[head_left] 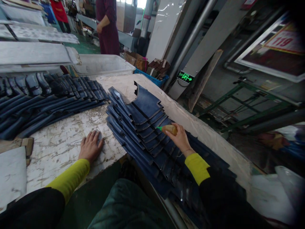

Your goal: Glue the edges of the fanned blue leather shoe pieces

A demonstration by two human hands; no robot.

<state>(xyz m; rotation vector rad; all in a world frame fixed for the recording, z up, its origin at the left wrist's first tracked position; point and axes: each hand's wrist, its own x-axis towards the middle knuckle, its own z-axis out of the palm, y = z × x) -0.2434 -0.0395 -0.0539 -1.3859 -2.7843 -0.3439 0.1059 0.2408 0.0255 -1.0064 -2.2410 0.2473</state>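
"Where are the hands?"

"The left hand [91, 147] lies open, palm down, on the scuffed table [59, 143]. The right hand [178, 137] grips a tan tool [169, 129], green at its tip, over overlapping dark blue pieces [146, 106]."

"Farther off?"

"A white bin [105, 65], then a standing person [107, 28]."

A yellowish tool with a green tip [169, 129] is gripped by the right hand [180, 137] above the overlapping dark blue pieces [149, 127]. The left hand [91, 147] is rested, fingers spread, on the scuffed white tabletop [57, 152], just beside those pieces.
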